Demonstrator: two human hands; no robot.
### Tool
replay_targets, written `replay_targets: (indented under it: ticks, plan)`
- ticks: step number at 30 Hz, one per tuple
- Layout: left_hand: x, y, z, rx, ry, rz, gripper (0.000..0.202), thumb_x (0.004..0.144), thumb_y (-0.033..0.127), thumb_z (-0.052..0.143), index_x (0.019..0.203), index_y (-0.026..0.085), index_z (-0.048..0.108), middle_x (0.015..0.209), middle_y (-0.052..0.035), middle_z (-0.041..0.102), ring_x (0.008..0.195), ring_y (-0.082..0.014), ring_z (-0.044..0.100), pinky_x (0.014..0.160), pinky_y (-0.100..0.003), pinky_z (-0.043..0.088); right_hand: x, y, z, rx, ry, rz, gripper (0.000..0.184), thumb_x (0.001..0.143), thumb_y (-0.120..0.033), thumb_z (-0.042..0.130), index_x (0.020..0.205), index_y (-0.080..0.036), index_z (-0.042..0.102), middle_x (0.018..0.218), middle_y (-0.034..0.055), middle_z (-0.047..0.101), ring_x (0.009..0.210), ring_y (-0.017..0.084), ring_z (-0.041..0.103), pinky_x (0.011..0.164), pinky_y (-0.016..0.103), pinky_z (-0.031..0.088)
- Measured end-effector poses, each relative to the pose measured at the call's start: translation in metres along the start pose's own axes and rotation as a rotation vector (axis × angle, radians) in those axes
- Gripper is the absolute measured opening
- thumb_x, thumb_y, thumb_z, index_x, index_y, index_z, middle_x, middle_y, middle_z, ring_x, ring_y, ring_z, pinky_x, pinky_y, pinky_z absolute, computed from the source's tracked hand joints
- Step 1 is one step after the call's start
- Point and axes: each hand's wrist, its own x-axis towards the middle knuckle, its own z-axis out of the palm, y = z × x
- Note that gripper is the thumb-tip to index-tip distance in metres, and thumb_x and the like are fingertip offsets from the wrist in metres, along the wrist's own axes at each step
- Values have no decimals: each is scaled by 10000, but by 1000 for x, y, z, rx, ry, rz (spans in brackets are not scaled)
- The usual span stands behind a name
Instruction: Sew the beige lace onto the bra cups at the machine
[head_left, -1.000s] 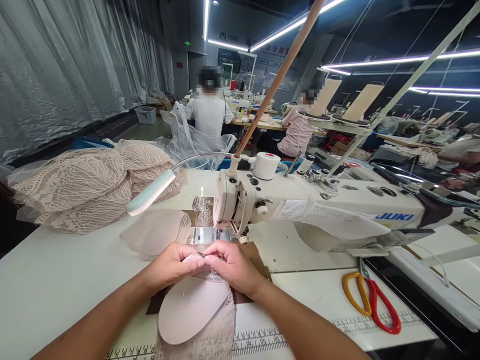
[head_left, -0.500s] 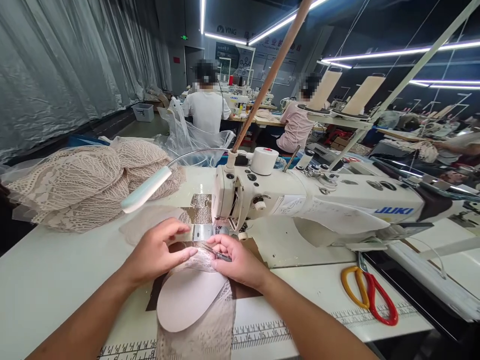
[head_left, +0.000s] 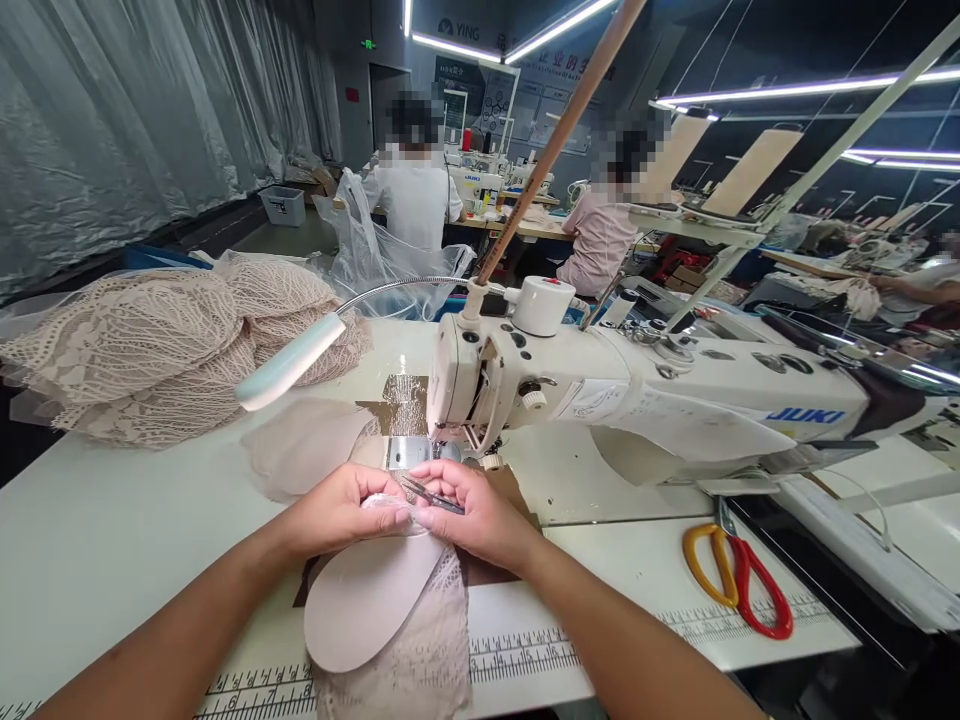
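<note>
My left hand [head_left: 341, 512] pinches the upper edge of a smooth, pale oval cup pad [head_left: 367, 612] with lace fabric along it. My right hand [head_left: 484, 515] grips a pair of slim dark tweezers [head_left: 436, 496], tips pointing up and left. Its thumb also presses the same fabric edge, close to my left thumb. Below the pad, beige lace [head_left: 424, 672] spreads over the table's front edge. Just beyond my fingers is the sewing machine's metal needle plate [head_left: 406, 453]. My fingers partly hide the gathered edge.
The white sewing machine [head_left: 540, 375] stands ahead and to the right, its lamp [head_left: 292, 362] reaching left. A pile of beige lace pieces [head_left: 165, 350] lies at left, with a sheer piece [head_left: 307, 445] nearer. Scissors with yellow and red handles [head_left: 761, 590] rest at right. Co-workers sit farther back.
My left hand has come down and right from beside the needle plate and closed on the pad's edge. The pad has shifted slightly left; my right hand keeps the tweezers.
</note>
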Motion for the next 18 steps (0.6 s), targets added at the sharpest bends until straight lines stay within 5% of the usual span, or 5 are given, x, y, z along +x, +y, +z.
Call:
replay_targets:
  ticks: [3, 9, 18]
  plan:
    - [-1, 1, 0, 7, -15, -33, 371, 727, 495, 685, 710, 134, 604, 561, 38, 408, 532, -94, 296, 506, -251, 204, 0, 1, -5, -6, 6, -32, 330, 859, -369, 583, 1131, -182, 571, 1001, 51, 656, 896, 169, 619, 798, 307, 492]
    - [1, -3, 3, -42, -56, -24, 382, 719, 470, 685, 586, 159, 507, 550, 50, 305, 550, -97, 228, 534, -274, 156, -1, -8, -2, -231, 22, -67, 209, 817, -259, 613, 1013, -198, 650, 971, 28, 657, 861, 164, 592, 767, 276, 464]
    - [3, -5, 5, -10, -31, -54, 416, 711, 360, 713, 515, 173, 398, 518, 66, 257, 515, -75, 182, 503, -275, 100, 2, -11, 11, -268, 94, -87, 75, 803, -253, 631, 823, -189, 666, 815, 7, 640, 780, 150, 580, 704, 259, 448]
